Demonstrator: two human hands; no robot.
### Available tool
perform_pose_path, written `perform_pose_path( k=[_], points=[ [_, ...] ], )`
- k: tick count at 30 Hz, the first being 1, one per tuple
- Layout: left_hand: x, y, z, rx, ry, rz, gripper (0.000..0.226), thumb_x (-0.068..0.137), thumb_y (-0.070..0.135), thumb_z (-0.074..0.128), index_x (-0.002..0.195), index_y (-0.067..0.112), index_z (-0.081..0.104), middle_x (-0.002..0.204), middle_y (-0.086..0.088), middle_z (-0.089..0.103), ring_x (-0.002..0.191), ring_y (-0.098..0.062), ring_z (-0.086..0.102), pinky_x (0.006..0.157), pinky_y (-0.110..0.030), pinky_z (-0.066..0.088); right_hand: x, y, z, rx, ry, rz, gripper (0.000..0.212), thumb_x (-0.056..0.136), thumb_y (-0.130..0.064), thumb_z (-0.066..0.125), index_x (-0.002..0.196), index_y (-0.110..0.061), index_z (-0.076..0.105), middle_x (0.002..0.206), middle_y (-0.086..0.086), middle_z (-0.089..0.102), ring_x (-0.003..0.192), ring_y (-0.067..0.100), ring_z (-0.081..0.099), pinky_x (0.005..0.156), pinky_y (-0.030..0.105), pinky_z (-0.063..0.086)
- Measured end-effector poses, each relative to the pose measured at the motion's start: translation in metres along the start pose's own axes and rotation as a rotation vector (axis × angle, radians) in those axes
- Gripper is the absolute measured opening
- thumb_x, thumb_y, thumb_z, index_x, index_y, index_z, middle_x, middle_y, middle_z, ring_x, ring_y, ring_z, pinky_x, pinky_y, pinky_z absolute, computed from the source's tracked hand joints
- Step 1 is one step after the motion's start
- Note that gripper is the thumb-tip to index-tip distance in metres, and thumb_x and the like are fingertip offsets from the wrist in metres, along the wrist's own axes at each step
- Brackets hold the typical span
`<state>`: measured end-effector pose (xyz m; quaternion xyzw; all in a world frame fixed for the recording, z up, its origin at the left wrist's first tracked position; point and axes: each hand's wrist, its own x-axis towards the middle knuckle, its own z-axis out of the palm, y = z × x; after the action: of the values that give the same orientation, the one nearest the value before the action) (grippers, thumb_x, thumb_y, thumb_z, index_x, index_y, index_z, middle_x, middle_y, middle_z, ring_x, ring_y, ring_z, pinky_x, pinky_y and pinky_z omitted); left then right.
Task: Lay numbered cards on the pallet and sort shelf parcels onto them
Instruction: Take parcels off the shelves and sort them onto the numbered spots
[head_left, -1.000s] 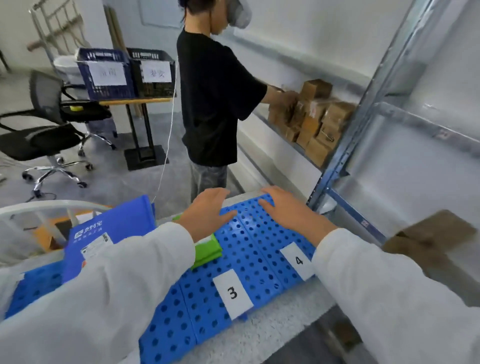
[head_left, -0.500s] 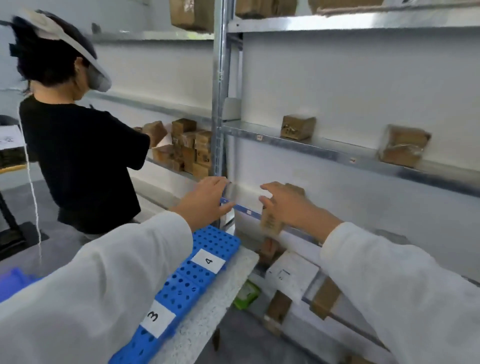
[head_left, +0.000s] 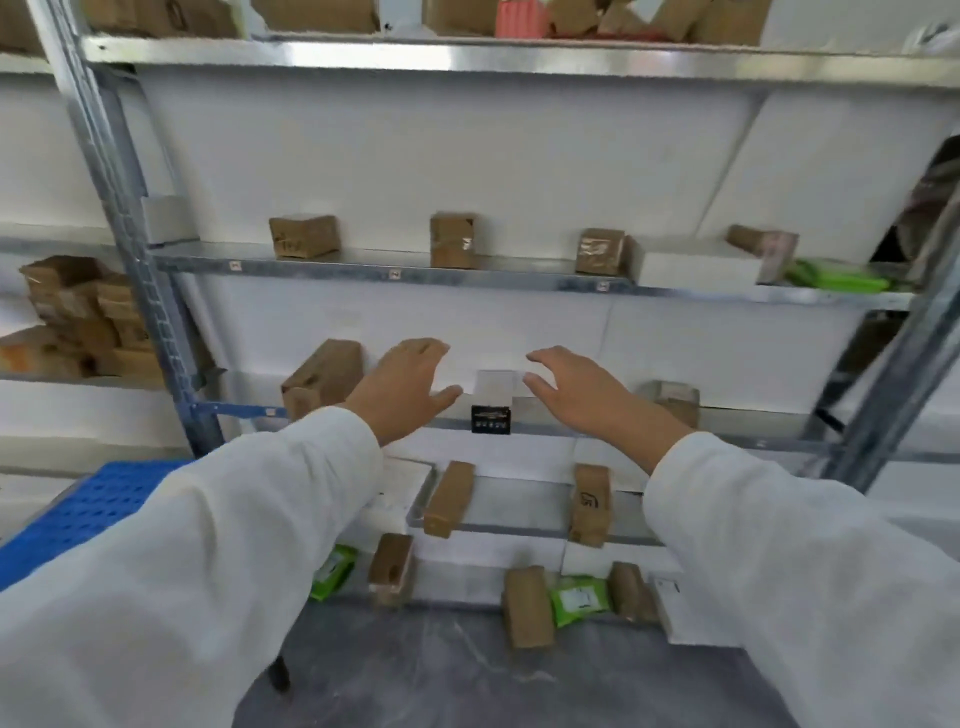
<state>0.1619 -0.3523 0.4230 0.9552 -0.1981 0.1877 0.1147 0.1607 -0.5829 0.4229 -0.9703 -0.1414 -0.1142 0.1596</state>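
Turn from pallet (head_left: 88, 509) to shelf (head_left: 743, 422), both hands closing on one parcel.

A second ago the hands lay over the pallet by cards 3 and 4. Now the view faces the rack, the cards are out of sight, and only a corner of the pallet shows, down and to the left of the white box (head_left: 493, 383). The left hand (head_left: 410, 384) is just left of that box and the right hand (head_left: 576, 395) just right of it. The fingers of both are spread apart and hold nothing, and it is unclear whether either hand touches the box. Brown parcels (head_left: 322, 379) stand farther out on either side. The card-laying looks finished and the sorting has begun, with the white box as the likely pick, not yet gripped. Its label (head_left: 491, 420) is too blurred to show which card it belongs on.
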Motion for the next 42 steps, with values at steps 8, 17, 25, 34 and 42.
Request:
perform_pose_path(
  k=[8, 17, 25, 34, 42],
  points=[
    [0.038, 0.149, -0.001, -0.044, -0.021, 0.286, 0.061, 0.095, 0.042, 0.051, 0.146, 0.013, 0.035, 0.151, -0.005, 0.037, 0.139, -0.021, 0.033, 0.115, -0.034, 0.026, -0.105, 0.091, -0.086, -0.061, 0.118, 0.236, 0.048, 0.102, -0.037, 0.040, 0.144, -0.015, 0.040, 0.149, 0.004, 0.040, 0.133, 0.022, 0.042, 0.110, 0.035, 0.033],
    [0.083, 0.259, 0.016, -0.132, -0.052, 0.478, 0.059, 0.096, 0.043, 0.050, 0.145, 0.013, 0.037, 0.151, -0.005, 0.038, 0.138, -0.020, 0.034, 0.114, -0.034, 0.026, -0.175, 0.160, -0.148, -0.126, 0.210, 0.401, 0.049, 0.102, -0.037, 0.040, 0.145, -0.013, 0.039, 0.148, 0.005, 0.041, 0.133, 0.023, 0.041, 0.110, 0.036, 0.033],
    [0.160, 0.325, 0.048, -0.157, -0.009, 0.538, 0.047, 0.097, 0.038, 0.048, 0.136, 0.012, 0.048, 0.138, -0.004, 0.050, 0.130, -0.019, 0.041, 0.107, -0.032, 0.033, -0.171, 0.240, -0.188, -0.225, 0.223, 0.507, 0.051, 0.100, -0.040, 0.041, 0.144, -0.013, 0.040, 0.143, 0.007, 0.047, 0.126, 0.022, 0.048, 0.101, 0.036, 0.039],
    [0.289, 0.370, 0.121, -0.220, -0.060, 0.533, 0.049, 0.097, 0.037, 0.047, 0.137, 0.010, 0.046, 0.139, -0.006, 0.048, 0.129, -0.019, 0.041, 0.103, -0.029, 0.035, -0.080, 0.354, -0.211, -0.207, 0.198, 0.548, 0.052, 0.101, -0.039, 0.041, 0.146, -0.014, 0.038, 0.149, 0.007, 0.041, 0.134, 0.023, 0.041, 0.109, 0.036, 0.034],
    [0.402, 0.424, 0.175, -0.246, -0.088, 0.525, 0.043, 0.098, 0.036, 0.045, 0.133, 0.010, 0.047, 0.132, -0.008, 0.050, 0.122, -0.022, 0.045, 0.097, -0.038, 0.043, -0.009, 0.452, -0.225, -0.205, 0.214, 0.562, 0.044, 0.100, -0.039, 0.043, 0.137, -0.016, 0.047, 0.134, 0.007, 0.054, 0.116, 0.022, 0.053, 0.090, 0.031, 0.041]
  ],
)
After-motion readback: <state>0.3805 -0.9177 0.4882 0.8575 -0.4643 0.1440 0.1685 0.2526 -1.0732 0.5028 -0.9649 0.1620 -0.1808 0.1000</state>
